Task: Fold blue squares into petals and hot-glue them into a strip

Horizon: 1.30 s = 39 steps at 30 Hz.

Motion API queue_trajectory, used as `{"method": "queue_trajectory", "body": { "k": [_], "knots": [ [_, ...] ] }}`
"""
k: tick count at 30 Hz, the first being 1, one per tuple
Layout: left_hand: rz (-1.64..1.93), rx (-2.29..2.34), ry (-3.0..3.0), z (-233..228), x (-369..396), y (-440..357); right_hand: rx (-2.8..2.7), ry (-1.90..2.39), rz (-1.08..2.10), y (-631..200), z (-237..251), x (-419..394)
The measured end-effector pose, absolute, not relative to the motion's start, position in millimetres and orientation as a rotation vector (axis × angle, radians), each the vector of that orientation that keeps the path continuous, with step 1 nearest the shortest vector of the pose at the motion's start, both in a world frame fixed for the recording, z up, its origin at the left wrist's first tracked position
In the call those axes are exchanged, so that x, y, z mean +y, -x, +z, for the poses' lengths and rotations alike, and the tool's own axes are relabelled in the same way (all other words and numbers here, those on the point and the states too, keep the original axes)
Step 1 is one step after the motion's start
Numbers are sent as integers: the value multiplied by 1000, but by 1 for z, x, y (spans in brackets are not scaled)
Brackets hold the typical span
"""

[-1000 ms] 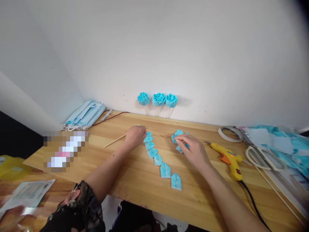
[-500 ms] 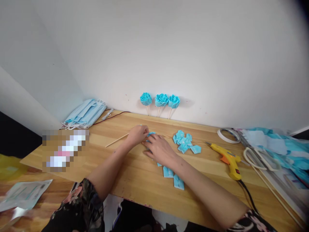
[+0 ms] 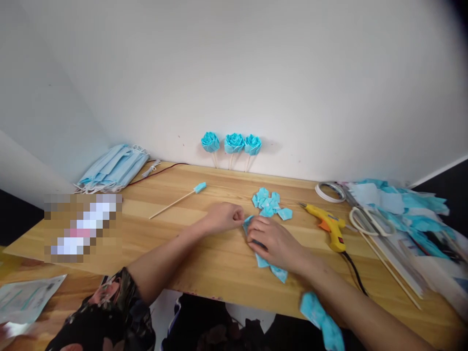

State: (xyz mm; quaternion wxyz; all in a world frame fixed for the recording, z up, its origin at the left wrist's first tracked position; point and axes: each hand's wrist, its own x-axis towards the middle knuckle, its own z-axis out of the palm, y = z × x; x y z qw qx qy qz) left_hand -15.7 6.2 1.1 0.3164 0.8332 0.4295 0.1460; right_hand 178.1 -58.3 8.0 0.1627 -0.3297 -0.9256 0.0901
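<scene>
Thumb and fingers of my left hand point(image 3: 225, 217) are pinched together at the left end of a light-blue strip of folded pieces point(image 3: 249, 223). My right hand point(image 3: 272, 239) curls over the same strip, covering much of it. Below its palm more folded blue pieces point(image 3: 280, 273) show on the wood, and another blue length point(image 3: 317, 314) appears past the table's front edge, beside my right forearm; whether it joins the strip I cannot tell. Left of the hands lies a thin wooden stick point(image 3: 171, 204) with a small blue wrapped tip point(image 3: 200, 187).
Three blue flowers on sticks point(image 3: 234, 143) lean on the wall. Loose folded petals point(image 3: 266, 202) lie right of centre. Farther right are a yellow glue gun point(image 3: 331, 228), tape roll point(image 3: 330, 192), scissors point(image 3: 371, 222) and blue scraps point(image 3: 409, 204). Masks point(image 3: 113, 168) are piled at the back left.
Both hands have shifted right and nearer, away from the stick, whose blue tip is now in plain view. A blue length now shows past the front edge. The camera view has turned slightly.
</scene>
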Motion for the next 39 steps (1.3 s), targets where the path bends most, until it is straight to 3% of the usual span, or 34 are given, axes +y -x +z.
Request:
{"method": "queue_trajectory", "body": {
  "k": [13, 17, 20, 24, 28, 30, 32, 35, 39],
  "knots": [
    [662, 1186, -1952, -10, 12, 10, -2070, 1171, 464, -224, 6, -62],
    [655, 1151, -1956, -11, 12, 12, -2065, 1172, 397, -235, 40, -106],
    [637, 1149, -1955, -9, 11, 12, -2255, 1121, 556, -238, 51, -165],
    [646, 1161, -1939, -9, 11, 11, -2393, 1460, 660, -236, -1, -244],
    [666, 1121, -1852, -9, 14, 11, -2451, 1717, -47, -246, -106, -291],
    [680, 1101, -1787, -9, 15, 11, -2436, 1794, -169, -252, -150, -304],
    [691, 1100, -1745, -9, 15, 11, -2385, 1826, -91, -254, -178, -311],
    [688, 1114, -1741, -9, 16, 12, -2382, 1698, 256, -251, -178, -311],
    [683, 1115, -1762, -10, 15, 14, -2294, 1485, 505, -242, -103, -289]
  ]
}}
